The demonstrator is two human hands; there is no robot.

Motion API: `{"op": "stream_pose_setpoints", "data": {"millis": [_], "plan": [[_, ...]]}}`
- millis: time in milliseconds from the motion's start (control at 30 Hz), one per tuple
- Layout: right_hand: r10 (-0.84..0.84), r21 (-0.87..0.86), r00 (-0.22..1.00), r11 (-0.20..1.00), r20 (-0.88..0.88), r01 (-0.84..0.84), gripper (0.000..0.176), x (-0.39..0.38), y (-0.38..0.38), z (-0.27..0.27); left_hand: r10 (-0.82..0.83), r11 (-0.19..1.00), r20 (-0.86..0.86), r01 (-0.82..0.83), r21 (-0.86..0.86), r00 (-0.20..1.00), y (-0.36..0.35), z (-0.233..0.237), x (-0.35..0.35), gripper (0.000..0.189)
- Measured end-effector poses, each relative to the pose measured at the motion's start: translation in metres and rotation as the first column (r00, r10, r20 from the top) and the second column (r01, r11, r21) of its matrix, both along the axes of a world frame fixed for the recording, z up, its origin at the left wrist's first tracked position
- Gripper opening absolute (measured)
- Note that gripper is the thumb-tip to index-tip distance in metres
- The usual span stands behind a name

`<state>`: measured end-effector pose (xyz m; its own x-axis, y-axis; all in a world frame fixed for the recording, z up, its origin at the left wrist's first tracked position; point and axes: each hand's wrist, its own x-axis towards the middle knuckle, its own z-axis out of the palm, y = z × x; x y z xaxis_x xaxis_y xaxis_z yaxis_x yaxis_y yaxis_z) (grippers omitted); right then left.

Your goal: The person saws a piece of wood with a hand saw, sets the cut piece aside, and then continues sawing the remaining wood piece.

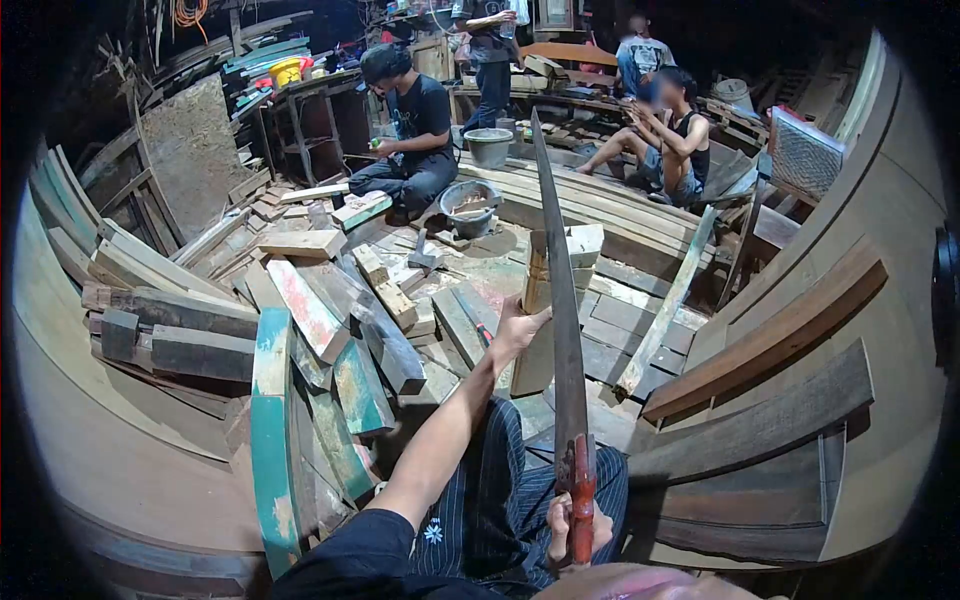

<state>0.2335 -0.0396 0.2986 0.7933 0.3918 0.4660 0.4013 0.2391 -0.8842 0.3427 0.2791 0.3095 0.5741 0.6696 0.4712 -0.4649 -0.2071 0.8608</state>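
In the head view my right hand [577, 528] is closed round the red handle of a handsaw [566, 340]. Its long dark blade points up and away, edge-on to the camera. My left hand [522, 328] grips the side of a wooden block [533, 367] behind the blade. The saw partly covers this block, and some fingers of my left hand are hidden. Near my left wrist lies a tool with a red and black handle [484, 335]. My legs in dark striped trousers [480, 500] are below the block.
Painted and bare timber offcuts [305, 305] are piled to the left. A hammer [424, 250] lies ahead, near a grey bucket [470, 207]. Long planks [665, 305] and a curved beam [770, 325] are on the right. Several people [415, 130] sit or stand farther back.
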Motion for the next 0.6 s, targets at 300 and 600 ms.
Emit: {"op": "stream_pose_setpoints", "data": {"millis": [300,600], "plan": [[0.015,0.050,0.998,0.999,0.054,-0.018,0.018,-0.009,-0.012,-0.013,-0.037,0.999,-0.089,0.036,-0.015,0.995,-0.007,0.009,-0.007,0.024],[0.005,0.152,0.990,0.988,0.142,-0.027,0.016,-0.013,-0.021,-0.017,-0.046,0.998,-0.118,0.050,0.032,0.992,0.013,-0.018,0.001,0.019]]}}
